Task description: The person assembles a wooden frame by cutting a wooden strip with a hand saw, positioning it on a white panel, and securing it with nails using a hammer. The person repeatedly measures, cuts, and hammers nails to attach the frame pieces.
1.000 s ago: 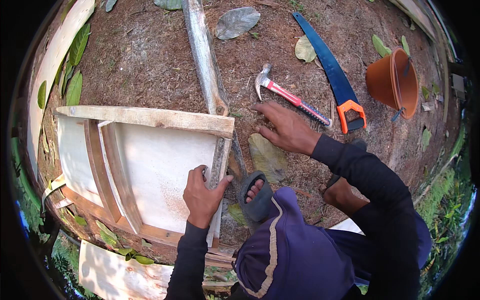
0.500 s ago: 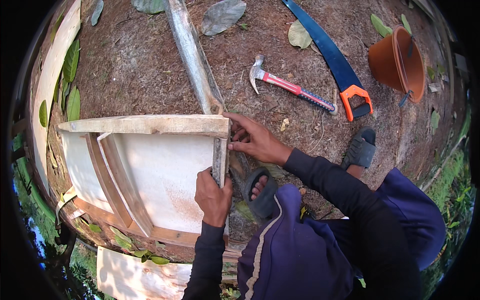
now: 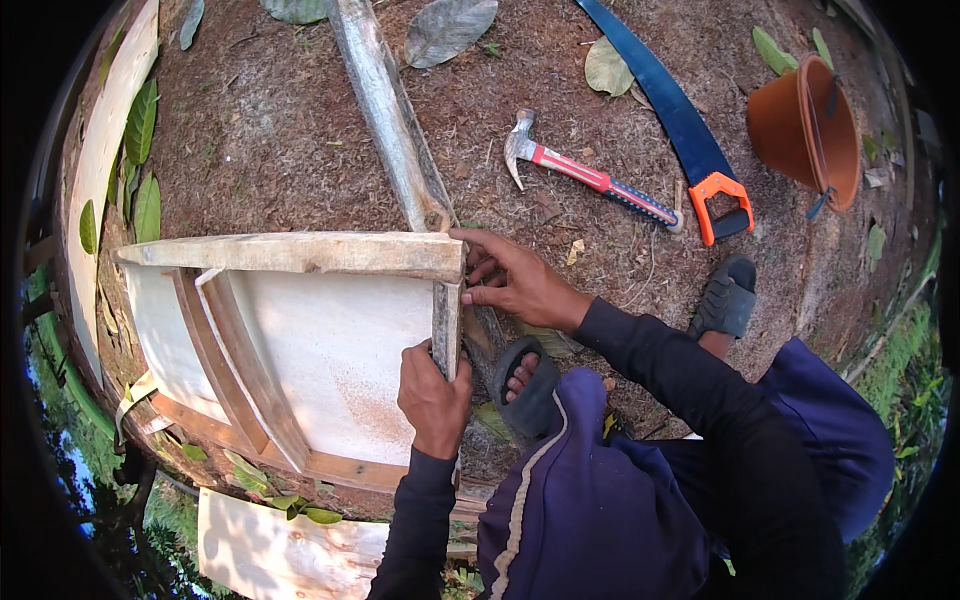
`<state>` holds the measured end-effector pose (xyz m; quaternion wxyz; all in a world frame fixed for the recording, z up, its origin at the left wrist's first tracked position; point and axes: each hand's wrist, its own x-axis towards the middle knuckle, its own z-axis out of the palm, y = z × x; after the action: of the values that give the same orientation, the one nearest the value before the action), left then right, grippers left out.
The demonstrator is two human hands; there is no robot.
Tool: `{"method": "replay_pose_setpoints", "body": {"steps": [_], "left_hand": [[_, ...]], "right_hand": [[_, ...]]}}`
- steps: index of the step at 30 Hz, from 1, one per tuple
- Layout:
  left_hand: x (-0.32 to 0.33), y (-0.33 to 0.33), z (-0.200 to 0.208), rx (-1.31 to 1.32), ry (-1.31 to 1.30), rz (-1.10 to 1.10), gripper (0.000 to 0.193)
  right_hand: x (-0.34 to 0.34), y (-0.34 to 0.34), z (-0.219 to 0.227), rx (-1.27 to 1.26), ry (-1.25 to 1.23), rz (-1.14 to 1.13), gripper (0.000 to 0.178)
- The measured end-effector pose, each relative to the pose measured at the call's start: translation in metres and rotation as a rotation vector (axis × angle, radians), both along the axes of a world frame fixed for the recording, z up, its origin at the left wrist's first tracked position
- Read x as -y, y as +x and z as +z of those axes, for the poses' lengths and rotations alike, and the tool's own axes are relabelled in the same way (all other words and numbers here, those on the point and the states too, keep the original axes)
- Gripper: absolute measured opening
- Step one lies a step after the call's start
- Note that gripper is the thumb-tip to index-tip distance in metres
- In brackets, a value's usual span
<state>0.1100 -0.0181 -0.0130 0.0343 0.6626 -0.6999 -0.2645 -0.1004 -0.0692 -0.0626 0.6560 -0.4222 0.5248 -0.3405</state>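
A wooden frame with a white panel (image 3: 320,330) lies in front of me, to the left. My left hand (image 3: 435,400) is closed around the near part of a short grey-brown wooden strip (image 3: 446,315) at the frame's right end, thumb on one side and fingers on the other. The strip's far end meets a long pale wooden bar (image 3: 300,254) along the frame's far side. At that corner my right hand (image 3: 520,280) has index finger and thumb on either side of the bar's end, the thumb close to the strip; its other fingers are curled and partly hidden.
Beyond the frame lie a claw hammer (image 3: 600,180) and a handsaw (image 3: 680,120) with an orange handle. A brown bucket (image 3: 785,125) rests tilted at the right. A wooden pole (image 3: 380,110) reaches the corner. My sandalled foot (image 3: 522,385) is beside the frame; a board (image 3: 290,535) lies nearer.
The view has shifted slightly, so most things appear a little farther right. Both hands keep the same hold at the frame's corner.
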Motion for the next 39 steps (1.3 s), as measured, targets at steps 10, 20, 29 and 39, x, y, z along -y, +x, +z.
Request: {"method": "replay_pose_setpoints", "body": {"steps": [10,20,29,39], "left_hand": [[0.002,-0.002,-0.006,-0.003,-0.043,0.012,0.038],[-0.002,-0.004,-0.012,-0.033,-0.089,0.092,0.036],[-0.002,-0.013,-0.005,0.012,-0.075,0.113,0.038],[-0.031,-0.016,0.049,0.332,0.139,0.493,0.073]], "right_hand": [[0.005,-0.004,-0.005,0.004,0.003,0.021,0.074],[0.040,-0.023,-0.004,-0.232,-0.308,0.211,0.063],[0.101,-0.036,0.028,-0.393,-0.283,0.632,0.073],[0.101,-0.023,0.027,-0.398,-0.289,0.650,0.080]]}}
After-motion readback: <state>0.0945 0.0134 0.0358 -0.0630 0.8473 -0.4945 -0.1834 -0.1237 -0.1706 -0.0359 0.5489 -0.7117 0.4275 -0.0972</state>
